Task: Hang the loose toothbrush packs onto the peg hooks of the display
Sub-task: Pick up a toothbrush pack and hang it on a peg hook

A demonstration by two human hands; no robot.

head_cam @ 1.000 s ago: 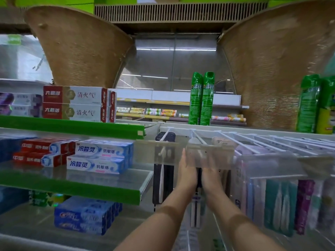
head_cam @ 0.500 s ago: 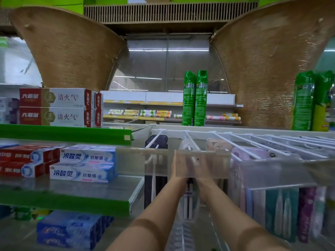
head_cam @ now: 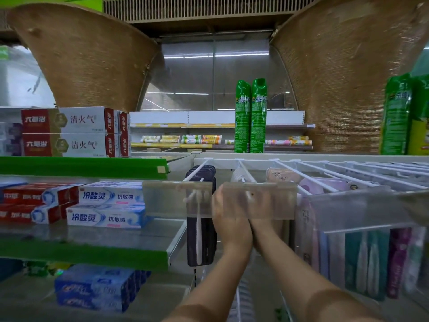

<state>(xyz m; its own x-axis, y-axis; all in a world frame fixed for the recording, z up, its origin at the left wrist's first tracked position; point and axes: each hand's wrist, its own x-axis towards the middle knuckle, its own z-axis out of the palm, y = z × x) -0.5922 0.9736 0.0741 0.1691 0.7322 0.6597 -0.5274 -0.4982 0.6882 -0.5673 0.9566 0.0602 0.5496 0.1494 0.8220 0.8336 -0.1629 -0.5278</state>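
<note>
Likely hooking-on step. Left hand [head_cam: 232, 231] and right hand [head_cam: 263, 228] touch, fingers hidden behind frosted plastic label strip [head_cam: 260, 201]: grip cannot tell. Loose toothbrush pack unseen, probably between them. White wire peg hook [head_cam: 246, 171] at 12 o'clock; next needs hole lined on tip.

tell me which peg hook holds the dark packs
The leftmost peg hook; its packs are dark navy, the rest clear, pink, teal or purple.

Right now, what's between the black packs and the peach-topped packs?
Head view: the left hand and right hand, side by side behind the clear label strip, below a hook of pale packs.
</note>
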